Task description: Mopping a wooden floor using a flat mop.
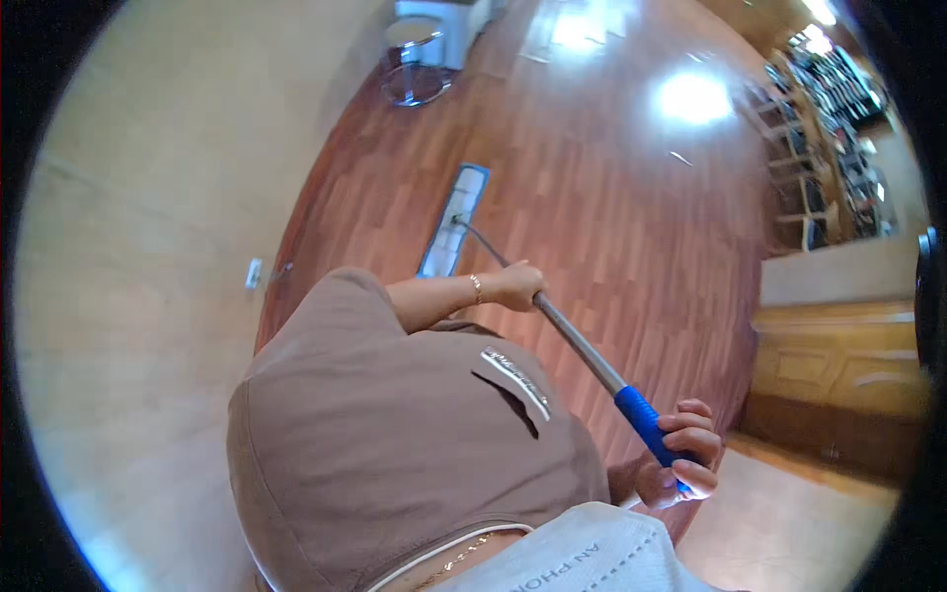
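Note:
A flat mop reaches diagonally from my hands to the wooden floor. Its long head point(459, 219), pale on top with a blue edge, lies on the boards ahead of me. My left hand point(520, 287), a gold bracelet at the wrist, is closed round the metal pole point(582, 347) about midway along. The blue grip point(643, 424) at the pole's upper end sits in my right hand point(688, 454), whose fingers curl round it close to my right side.
A pale wall point(168, 217) with a socket point(254, 273) runs along the left. Further off stands a round stool point(414, 35) with a metal base. On the right are a wooden cabinet point(838, 365) and a cluttered table point(838, 148) with chairs. A thin pale scrap point(682, 158) lies on the floor.

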The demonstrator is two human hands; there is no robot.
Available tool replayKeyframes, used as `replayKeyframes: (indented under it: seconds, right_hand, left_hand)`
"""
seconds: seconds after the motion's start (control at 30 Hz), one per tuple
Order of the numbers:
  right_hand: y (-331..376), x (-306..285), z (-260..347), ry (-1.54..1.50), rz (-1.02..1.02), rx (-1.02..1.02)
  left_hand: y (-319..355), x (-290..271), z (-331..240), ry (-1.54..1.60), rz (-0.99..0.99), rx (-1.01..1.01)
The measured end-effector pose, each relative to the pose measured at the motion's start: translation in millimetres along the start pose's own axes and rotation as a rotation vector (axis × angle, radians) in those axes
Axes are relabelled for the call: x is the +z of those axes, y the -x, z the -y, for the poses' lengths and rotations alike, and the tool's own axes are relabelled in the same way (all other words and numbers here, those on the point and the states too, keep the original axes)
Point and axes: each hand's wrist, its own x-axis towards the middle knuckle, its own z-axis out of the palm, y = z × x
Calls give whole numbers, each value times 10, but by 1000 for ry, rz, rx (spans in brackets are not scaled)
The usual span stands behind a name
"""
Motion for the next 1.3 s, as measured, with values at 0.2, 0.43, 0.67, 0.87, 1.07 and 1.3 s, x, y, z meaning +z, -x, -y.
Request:
replayKeyframes:
  seconds: [0.2,0.43,0.67,0.87,1.07,1.3]
  right_hand:
    - [-226,-89,40,-193,-19,39]
    - [-446,-252,-156,-506,160,2]
    - [-815,-85,-334,-863,797,-164]
    - [-571,299,-389,-1052,751,16]
    - [-513,498,-383,-929,759,201]
    - [-613,680,-391,-821,832,247]
  left_hand:
    - [531,-132,-234,17,-122,-127]
    - [1106,-147,-479,-5,-286,-341]
    - [1733,-35,-582,53,-344,-433]
    - [1986,141,-647,-80,-776,-523]
    - [1903,-196,-861,-81,-892,-649]
    - [1903,-437,-664,-113,-840,-717]
